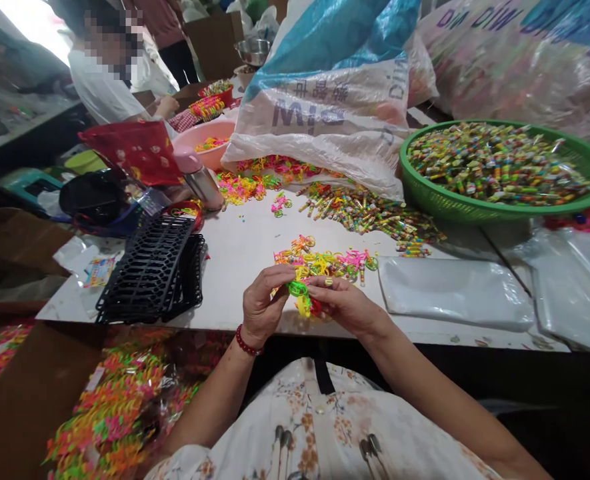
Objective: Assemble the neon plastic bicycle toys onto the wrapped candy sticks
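My left hand (265,299), with a red bead bracelet at its wrist, is closed in a pinch on a small plastic toy (299,289). A bright green round part of this toy shows between my hands, with yellow and red pieces just below it. My right hand (349,305), wearing a ring, is closed on the toy's other side; its fingers partly hide the red piece. Just beyond my fingers lies a loose pile of similar colourful plastic toys (319,265). Both hands are above the front part of the white table (239,260).
Black plastic racks (142,267) are stacked at left, near a pink-topped flask (199,179). Candy-like tubes (369,213) lie behind the pile. A green basket (505,212) holds more at right, beyond clear bags (455,290). A large woven sack (325,100) stands behind; a co-worker (107,87) sits far left.
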{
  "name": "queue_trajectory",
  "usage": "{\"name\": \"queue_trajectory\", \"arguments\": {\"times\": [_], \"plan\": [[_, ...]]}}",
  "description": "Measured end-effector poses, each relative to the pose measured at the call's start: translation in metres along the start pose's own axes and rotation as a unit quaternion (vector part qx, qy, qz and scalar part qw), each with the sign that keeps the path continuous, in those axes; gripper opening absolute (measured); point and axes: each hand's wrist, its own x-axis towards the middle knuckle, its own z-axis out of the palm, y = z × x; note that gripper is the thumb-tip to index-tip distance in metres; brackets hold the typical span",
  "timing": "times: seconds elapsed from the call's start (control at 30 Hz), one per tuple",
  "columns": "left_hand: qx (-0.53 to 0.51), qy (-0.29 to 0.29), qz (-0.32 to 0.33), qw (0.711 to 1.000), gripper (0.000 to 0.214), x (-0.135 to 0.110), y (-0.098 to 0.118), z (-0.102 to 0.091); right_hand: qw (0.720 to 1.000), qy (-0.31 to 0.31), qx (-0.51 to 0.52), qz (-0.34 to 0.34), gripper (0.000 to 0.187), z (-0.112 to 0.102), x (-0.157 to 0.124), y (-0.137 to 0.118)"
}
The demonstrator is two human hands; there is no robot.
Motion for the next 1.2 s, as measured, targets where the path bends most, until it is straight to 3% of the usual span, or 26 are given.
{"name": "queue_trajectory", "arguments": {"times": [0.33,0.6,0.73,0.87,0.93,1.0,1.1,1.2], "plan": [[-0.010,-0.035,0.011,0.999,0.035,-0.002,0.005,0.002,0.990,-0.037,0.125,0.058,0.027,-0.003,0.004,0.012],[-0.008,-0.049,-0.010,0.999,0.027,-0.002,0.010,0.007,0.949,-0.121,0.238,0.170,0.028,-0.002,-0.001,0.019],[0.011,-0.082,0.001,0.997,0.033,0.000,0.018,0.004,0.951,-0.087,0.249,0.162,0.026,-0.002,-0.004,0.023],[0.022,-0.128,-0.046,0.990,0.036,0.000,0.031,0.002,0.973,0.014,0.204,0.104,0.024,-0.004,-0.005,0.020],[-0.011,-0.088,-0.115,0.989,0.037,-0.001,0.035,0.006,0.982,0.061,0.167,0.058,0.025,-0.004,-0.004,0.015],[-0.083,-0.004,-0.201,0.976,0.038,-0.003,0.036,0.013,0.988,0.087,0.130,0.018,0.028,-0.004,-0.003,0.011],[-0.204,0.089,-0.332,0.917,0.030,-0.005,0.034,0.025,0.991,0.102,0.078,-0.025,0.029,-0.003,0.000,0.009],[-0.250,0.132,-0.376,0.882,0.026,-0.005,0.030,0.031,0.989,0.121,0.007,-0.088,0.028,-0.005,0.002,0.011]]}}
